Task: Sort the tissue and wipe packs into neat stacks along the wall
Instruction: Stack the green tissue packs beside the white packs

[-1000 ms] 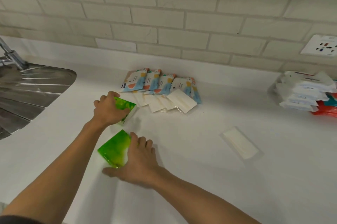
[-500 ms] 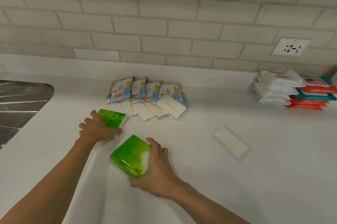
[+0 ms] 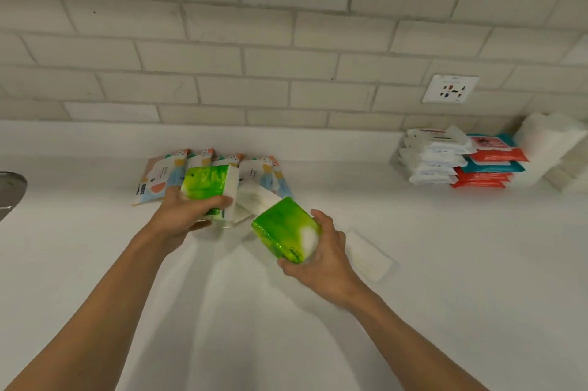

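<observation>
My left hand (image 3: 183, 217) grips a green and white tissue pack (image 3: 206, 185), lifted above the counter. My right hand (image 3: 321, 252) grips a second green tissue pack (image 3: 284, 230), tilted and also off the surface. Behind them a row of colourful printed packs (image 3: 159, 179) leans at the wall, with small white packs (image 3: 254, 199) partly hidden in front. One flat white pack (image 3: 370, 255) lies alone just right of my right hand. Stacks of white packs (image 3: 432, 160) and red and teal packs (image 3: 491, 164) stand along the wall at the right.
The white counter (image 3: 445, 295) runs to a tiled wall with a power socket (image 3: 450, 88). A steel sink edge (image 3: 11, 184) shows at the far left. Tall white packs (image 3: 550, 149) stand at the far right by the wall.
Both hands have lifted their green packs off the counter and carried them up and to the right. The view has swung right, so the sink has almost left the frame.
</observation>
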Demonstrator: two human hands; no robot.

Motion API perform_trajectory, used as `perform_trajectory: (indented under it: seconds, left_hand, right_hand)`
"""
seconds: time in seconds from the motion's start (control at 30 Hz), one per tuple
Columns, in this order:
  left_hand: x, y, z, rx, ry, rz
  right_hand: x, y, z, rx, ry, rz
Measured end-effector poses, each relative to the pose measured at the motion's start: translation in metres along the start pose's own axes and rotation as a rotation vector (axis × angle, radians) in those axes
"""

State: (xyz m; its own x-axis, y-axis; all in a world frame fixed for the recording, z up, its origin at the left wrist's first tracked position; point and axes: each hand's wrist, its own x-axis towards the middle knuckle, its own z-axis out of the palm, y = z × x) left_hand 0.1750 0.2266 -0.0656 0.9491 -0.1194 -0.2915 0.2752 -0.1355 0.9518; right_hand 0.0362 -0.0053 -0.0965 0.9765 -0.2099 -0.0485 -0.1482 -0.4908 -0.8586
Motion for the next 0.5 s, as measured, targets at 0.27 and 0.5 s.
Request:
perform_trajectory:
  seconds: [0.27, 0.5]
  left_hand:
    - [0.003, 0.026, 0.073, -0.180, -0.163, -0.027]
    - [0.014, 0.060, 0.124, -0.088, -0.329, -0.076]
  right_hand:
    - [0.039, 0.025, -0.054, -0.028, 0.082, -0.026]
    - [0.076, 0.049, -0.104, -0.079, 0.026, 0.011]
